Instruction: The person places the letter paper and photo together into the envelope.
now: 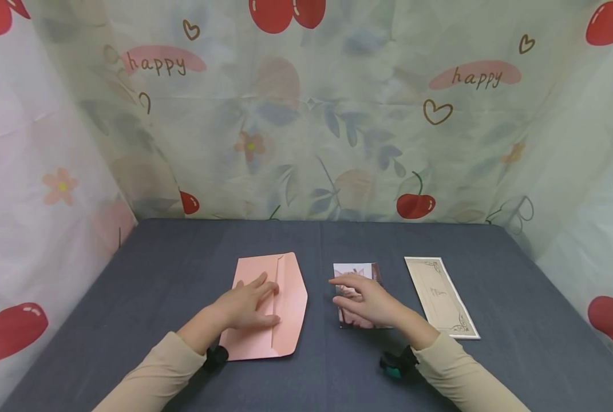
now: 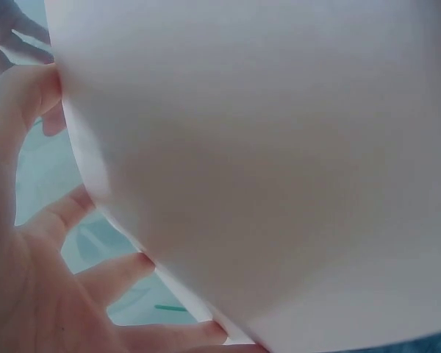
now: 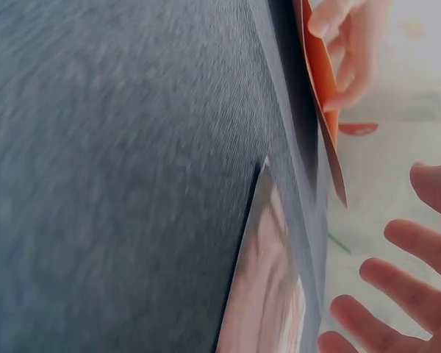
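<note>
A pink envelope (image 1: 292,303) lies on the dark table with its flap unfolded toward the right. My left hand (image 1: 245,307) rests on it, thumb and fingers spread, and in the left wrist view the fingertips touch the pale paper (image 2: 279,176) along its near side. Right of the envelope is a small photo card (image 1: 352,268) with a pinkish picture, partly hidden under my right hand (image 1: 366,301). That hand hovers above the card with its fingers apart and holds nothing; in the right wrist view a gap shows between the fingers (image 3: 404,294) and the card (image 3: 261,272).
A long beige card (image 1: 436,294) with a white border and scrollwork corners lies at the right. The dark cloth-covered table (image 1: 182,257) ends at a printed curtain (image 1: 311,143) behind and at both sides. Dark wrist cameras (image 1: 399,363) sit below the cuffs.
</note>
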A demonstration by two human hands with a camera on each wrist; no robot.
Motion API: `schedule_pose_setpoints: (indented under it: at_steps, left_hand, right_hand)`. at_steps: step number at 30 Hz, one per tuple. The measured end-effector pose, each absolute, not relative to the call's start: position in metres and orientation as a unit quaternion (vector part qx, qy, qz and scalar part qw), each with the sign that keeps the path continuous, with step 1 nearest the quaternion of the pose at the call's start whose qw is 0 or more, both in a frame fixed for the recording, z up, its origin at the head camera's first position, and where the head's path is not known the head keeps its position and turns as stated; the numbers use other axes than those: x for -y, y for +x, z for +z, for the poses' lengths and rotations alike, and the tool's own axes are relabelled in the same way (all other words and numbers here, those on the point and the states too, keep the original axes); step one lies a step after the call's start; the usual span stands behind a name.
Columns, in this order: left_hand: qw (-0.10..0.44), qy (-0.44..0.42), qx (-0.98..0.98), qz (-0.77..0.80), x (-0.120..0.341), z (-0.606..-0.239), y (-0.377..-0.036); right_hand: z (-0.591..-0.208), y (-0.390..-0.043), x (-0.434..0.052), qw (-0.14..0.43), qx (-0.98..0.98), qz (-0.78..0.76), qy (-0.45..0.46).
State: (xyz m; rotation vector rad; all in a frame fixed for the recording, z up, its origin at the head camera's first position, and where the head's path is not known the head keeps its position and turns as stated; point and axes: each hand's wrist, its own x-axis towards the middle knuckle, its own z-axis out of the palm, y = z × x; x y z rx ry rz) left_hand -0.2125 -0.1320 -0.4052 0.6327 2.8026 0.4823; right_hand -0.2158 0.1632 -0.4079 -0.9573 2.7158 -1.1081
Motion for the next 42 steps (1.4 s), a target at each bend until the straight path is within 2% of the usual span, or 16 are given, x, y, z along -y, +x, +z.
schedule_pose_setpoints:
  at_steps: [4,11,19,27,42]
  left_hand:
    - [0.114,0.215,-0.956,0.163,0.132,-0.406,-0.213]
    - [0.116,0.212,-0.957,0.162,0.133,-0.407,-0.213]
    - [0.115,0.210,-0.957,0.162,0.133,-0.407,-0.212]
    - [0.113,0.211,-0.958,0.161,0.133,-0.407,-0.212]
    - [0.116,0.210,-0.957,0.160,0.132,-0.404,-0.211]
  right_hand:
    - [-0.410,-0.218,-0.174,0.025,-0.878,-0.377,-0.294]
    - [-0.410,-0.222,-0.192,-0.019,-0.895,-0.375,-0.242]
    - [-0.412,-0.229,-0.209,-0.014,-0.909,-0.385,-0.161]
    - [-0.417,-0.233,-0.218,-0.044,-0.917,-0.381,-0.114]
    - [-0.419,-0.235,-0.227,-0.004,-0.915,-0.402,-0.028]
